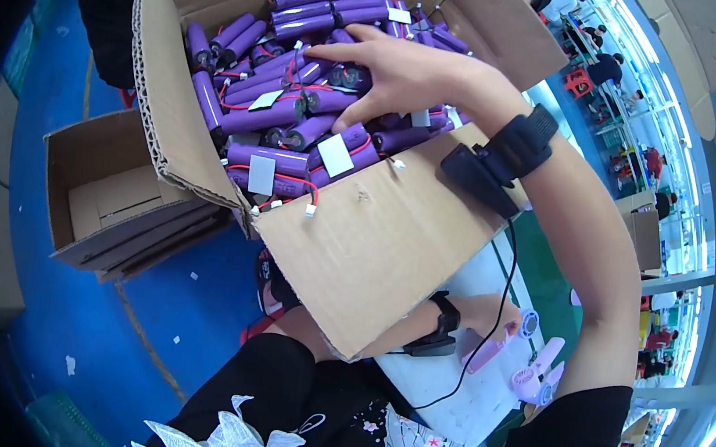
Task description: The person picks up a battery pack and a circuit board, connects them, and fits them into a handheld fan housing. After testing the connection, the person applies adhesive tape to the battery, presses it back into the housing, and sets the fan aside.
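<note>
At your nine o'clock the blue floor [162, 316] carries a small open carton [105, 195]; white paper scraps [70, 364] lie at seven o'clock.

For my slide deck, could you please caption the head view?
Right hand reaching into a cardboard box of purple cylindrical battery cells with red wires.

Right hand [393, 73] reaches forward, fingers spread; left hand apparently hidden.

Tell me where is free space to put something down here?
Bare blue floor lies between the small empty box and the person's lap. The big box is crowded with purple batteries under the right hand.
</note>
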### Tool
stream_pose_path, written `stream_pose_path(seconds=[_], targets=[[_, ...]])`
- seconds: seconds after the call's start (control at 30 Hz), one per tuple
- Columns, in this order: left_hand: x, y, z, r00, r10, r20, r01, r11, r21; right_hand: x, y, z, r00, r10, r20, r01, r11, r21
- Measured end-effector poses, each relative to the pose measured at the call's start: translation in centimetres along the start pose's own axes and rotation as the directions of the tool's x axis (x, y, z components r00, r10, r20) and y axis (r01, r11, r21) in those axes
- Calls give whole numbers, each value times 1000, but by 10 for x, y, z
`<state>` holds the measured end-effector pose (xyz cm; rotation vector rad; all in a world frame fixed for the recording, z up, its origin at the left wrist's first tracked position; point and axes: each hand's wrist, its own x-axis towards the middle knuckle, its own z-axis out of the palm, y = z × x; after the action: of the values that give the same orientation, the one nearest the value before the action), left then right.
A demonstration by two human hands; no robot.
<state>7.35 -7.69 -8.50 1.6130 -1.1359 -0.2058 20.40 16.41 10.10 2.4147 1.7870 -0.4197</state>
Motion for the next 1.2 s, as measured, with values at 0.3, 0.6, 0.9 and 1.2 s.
stream_pose_path(seconds=[0.3, 0.6, 0.9, 1.2], targets=[[8, -8, 3, 999, 44, 17, -42, 994, -99, 19, -7, 2, 997, 76, -29, -76, 997, -2], [2, -13, 2, 999, 42, -4, -42, 985, -165, 9, -8, 11, 979, 9, -202, -18, 999, -44], [8, -19, 8, 993, 105, -49, -110, 989, -102, -11, -15, 0, 932, 35, -360, -92, 986, -141], [4, -25, 11, 998, 56, -26, -59, 990, -130, -91, -5, -52, 781, 270, -563, -104, 945, 309]])
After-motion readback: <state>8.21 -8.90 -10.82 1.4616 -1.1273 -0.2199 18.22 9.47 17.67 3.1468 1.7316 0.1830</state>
